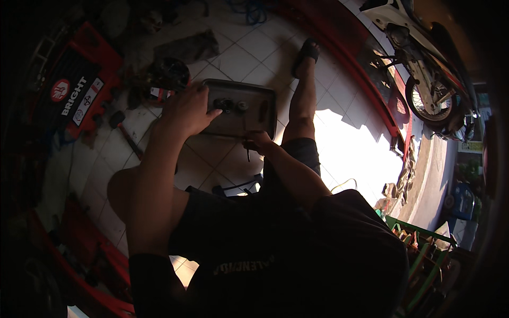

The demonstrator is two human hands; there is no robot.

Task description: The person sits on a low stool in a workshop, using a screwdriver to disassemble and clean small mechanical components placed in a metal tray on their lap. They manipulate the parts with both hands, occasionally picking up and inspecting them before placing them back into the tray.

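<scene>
Left hand (190, 112): fingers spread at dark rectangular tray's (253, 89) left rim
Right hand (259, 141): fingers gripping thin dark rod (248, 156)
Tray: small dark part (225, 105)

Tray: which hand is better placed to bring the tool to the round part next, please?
Probably the right hand: it holds the tool at the near edge of the tray, below the round part. The left hand is at the left side, no tool visible.
</scene>
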